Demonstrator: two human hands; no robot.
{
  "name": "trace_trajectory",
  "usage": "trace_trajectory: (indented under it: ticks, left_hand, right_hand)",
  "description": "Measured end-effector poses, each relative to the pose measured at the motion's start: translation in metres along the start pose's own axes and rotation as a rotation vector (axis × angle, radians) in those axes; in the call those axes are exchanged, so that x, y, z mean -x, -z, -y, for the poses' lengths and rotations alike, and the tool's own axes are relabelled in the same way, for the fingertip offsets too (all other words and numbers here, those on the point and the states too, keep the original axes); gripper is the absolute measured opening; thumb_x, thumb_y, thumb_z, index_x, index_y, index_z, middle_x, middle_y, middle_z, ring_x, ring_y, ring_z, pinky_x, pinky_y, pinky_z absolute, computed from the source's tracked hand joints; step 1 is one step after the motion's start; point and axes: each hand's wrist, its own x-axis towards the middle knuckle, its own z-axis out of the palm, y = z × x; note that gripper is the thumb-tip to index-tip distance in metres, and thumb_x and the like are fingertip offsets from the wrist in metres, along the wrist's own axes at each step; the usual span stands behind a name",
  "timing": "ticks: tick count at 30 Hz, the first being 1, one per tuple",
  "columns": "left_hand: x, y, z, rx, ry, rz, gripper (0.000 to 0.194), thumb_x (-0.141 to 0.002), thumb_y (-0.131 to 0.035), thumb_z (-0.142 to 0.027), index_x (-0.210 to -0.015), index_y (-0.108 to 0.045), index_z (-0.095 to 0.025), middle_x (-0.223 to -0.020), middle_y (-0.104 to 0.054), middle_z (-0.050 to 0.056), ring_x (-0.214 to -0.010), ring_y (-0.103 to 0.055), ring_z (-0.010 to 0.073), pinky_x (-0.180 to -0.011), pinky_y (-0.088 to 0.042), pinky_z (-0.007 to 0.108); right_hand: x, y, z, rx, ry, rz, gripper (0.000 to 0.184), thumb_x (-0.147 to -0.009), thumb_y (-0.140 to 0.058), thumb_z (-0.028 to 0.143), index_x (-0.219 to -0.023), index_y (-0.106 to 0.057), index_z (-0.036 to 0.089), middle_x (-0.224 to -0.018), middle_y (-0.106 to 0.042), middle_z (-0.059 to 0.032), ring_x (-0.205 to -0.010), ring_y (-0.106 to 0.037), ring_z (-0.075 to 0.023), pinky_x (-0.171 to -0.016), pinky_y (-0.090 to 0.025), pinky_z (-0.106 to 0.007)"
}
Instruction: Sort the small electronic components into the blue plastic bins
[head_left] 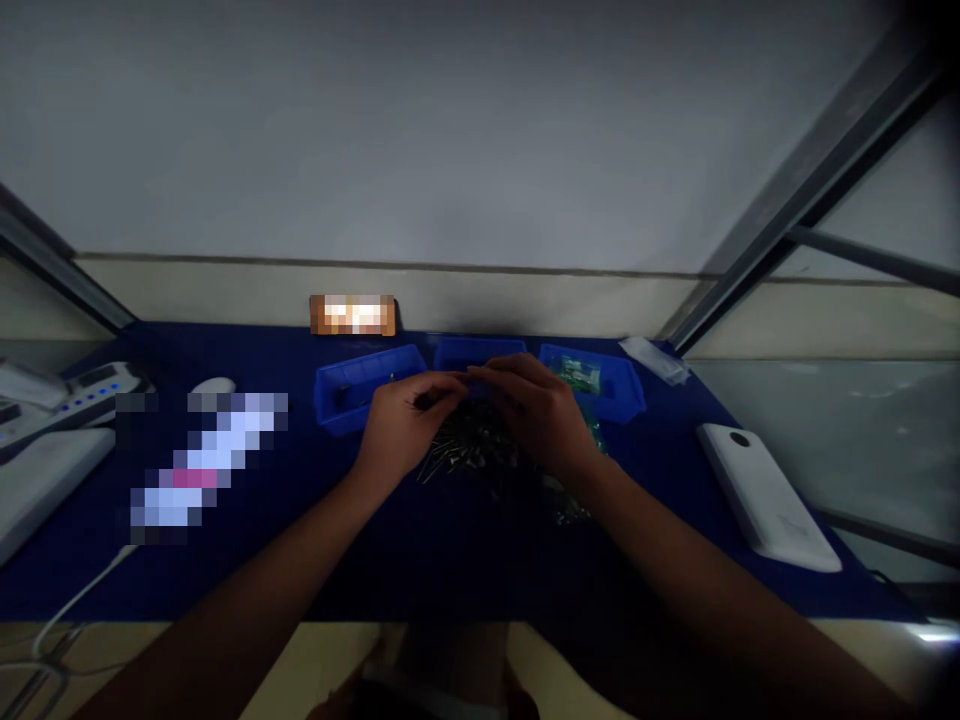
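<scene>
My left hand (405,415) and my right hand (544,405) meet fingertip to fingertip in the middle of the table. Both are pinched closed; what lies between the fingertips is too small and dark to name. Below them is a pile of thin, stiff metallic pieces with long wire-like ends (469,445). Behind my left hand a blue bin (330,395) holds a few small dark pieces. Another blue bin (480,350) stands behind my fingertips, partly hidden. Past my right hand, a third blue bin (630,395) has a green shiny packet (579,375) in it.
Clear plastic bags (566,505) lie by my right wrist. A white power bank (772,500) is at the right, a plastic packet (654,358) behind it. On the left are a blurred lit device (210,470) with a cable, a white mouse-like object (212,388) and a power strip (97,390).
</scene>
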Motion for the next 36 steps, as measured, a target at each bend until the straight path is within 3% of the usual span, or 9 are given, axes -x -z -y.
trace_trajectory:
  ticks: [5, 12, 16, 18, 22, 26, 31, 34, 36]
  left_hand:
    - [0.001, -0.003, -0.001, -0.032, -0.016, -0.008, 0.017, -0.093, -0.075, -0.035, -0.107, -0.079, -0.025, -0.104, -0.082, 0.003, -0.096, -0.078, 0.0229, -0.087, -0.061, 0.035]
    - [0.003, -0.004, -0.011, -0.118, -0.029, -0.028, 0.030, -0.093, -0.077, -0.043, -0.118, -0.074, -0.027, -0.105, -0.083, 0.002, -0.104, -0.078, 0.0242, -0.094, -0.058, 0.036]
    - [0.002, -0.003, -0.012, -0.044, -0.033, -0.010, 0.041, -0.091, -0.078, -0.044, -0.127, -0.070, -0.027, -0.113, -0.082, 0.004, -0.104, -0.078, 0.0235, -0.092, -0.060, 0.035]
    - [0.002, -0.002, -0.012, -0.077, -0.060, 0.014, 0.035, -0.093, -0.076, -0.044, -0.123, -0.072, -0.026, -0.113, -0.081, 0.004, -0.103, -0.078, 0.0230, -0.091, -0.060, 0.034]
    - [0.002, -0.001, -0.011, -0.270, -0.200, 0.157, 0.017, -0.098, -0.069, -0.039, -0.105, -0.079, -0.027, -0.104, -0.081, 0.003, -0.094, -0.076, 0.0212, -0.085, -0.059, 0.033]
    - [0.007, -0.002, -0.012, -0.309, -0.364, 0.376, 0.022, -0.094, -0.075, -0.041, -0.111, -0.078, -0.027, -0.113, -0.078, 0.005, -0.105, -0.074, 0.0234, -0.097, -0.056, 0.038]
    - [0.017, -0.009, -0.017, -0.350, -0.516, 0.612, 0.065, -0.071, -0.090, -0.061, -0.126, -0.076, -0.028, -0.129, -0.073, 0.011, -0.129, -0.063, 0.0354, -0.120, -0.041, 0.055]
    - [0.022, -0.014, -0.015, -0.402, -0.573, 0.667, 0.070, -0.072, -0.088, -0.064, -0.132, -0.074, -0.030, -0.138, -0.068, 0.012, -0.135, -0.059, 0.0374, -0.122, -0.038, 0.056]
    - [0.023, -0.017, -0.010, -0.450, -0.606, 0.660, 0.058, -0.083, -0.082, -0.060, -0.133, -0.073, -0.030, -0.145, -0.064, 0.012, -0.140, -0.054, 0.0359, -0.123, -0.037, 0.055]
  right_hand:
    - [0.002, -0.002, -0.004, 0.004, -0.058, 0.037, 0.030, -0.101, -0.064, 0.015, -0.126, -0.075, 0.028, -0.116, -0.076, -0.0062, -0.107, -0.072, -0.0209, -0.094, -0.059, -0.036]
    - [0.001, -0.001, -0.002, -0.024, -0.177, 0.071, 0.021, -0.098, -0.068, 0.015, -0.112, -0.079, 0.025, -0.106, -0.079, -0.0040, -0.094, -0.076, -0.0194, -0.084, -0.058, -0.032]
    - [-0.001, 0.000, 0.001, -0.063, -0.299, 0.040, 0.017, -0.097, -0.068, 0.019, -0.108, -0.080, 0.025, -0.100, -0.081, -0.0028, -0.087, -0.076, -0.0202, -0.081, -0.058, -0.032]
    - [-0.003, 0.001, 0.002, -0.109, -0.384, 0.010, 0.016, -0.097, -0.068, 0.025, -0.107, -0.081, 0.026, -0.099, -0.083, -0.0022, -0.088, -0.077, -0.0217, -0.083, -0.058, -0.034]
    - [-0.006, 0.004, 0.002, -0.232, -0.585, -0.002, 0.021, -0.099, -0.066, 0.038, -0.103, -0.080, 0.024, -0.091, -0.082, -0.0027, -0.080, -0.077, -0.0223, -0.073, -0.058, -0.033]
    - [-0.008, 0.006, 0.001, -0.258, -0.732, 0.024, 0.036, -0.099, -0.063, 0.051, -0.089, -0.080, 0.021, -0.069, -0.076, -0.0024, -0.061, -0.071, -0.0201, -0.057, -0.051, -0.029]
    - [-0.008, 0.007, 0.002, -0.272, -0.734, 0.009, 0.043, -0.099, -0.061, 0.058, -0.084, -0.078, 0.021, -0.068, -0.074, -0.0026, -0.059, -0.069, -0.0188, -0.054, -0.049, -0.028]
    - [-0.007, 0.007, 0.003, -0.301, -0.714, -0.012, 0.044, -0.099, -0.061, 0.060, -0.086, -0.077, 0.021, -0.066, -0.072, -0.0020, -0.056, -0.065, -0.0171, -0.052, -0.046, -0.027]
    - [-0.007, 0.007, 0.003, -0.325, -0.690, -0.029, 0.044, -0.098, -0.061, 0.061, -0.088, -0.077, 0.021, -0.068, -0.072, -0.0021, -0.058, -0.065, -0.0167, -0.053, -0.047, -0.027]
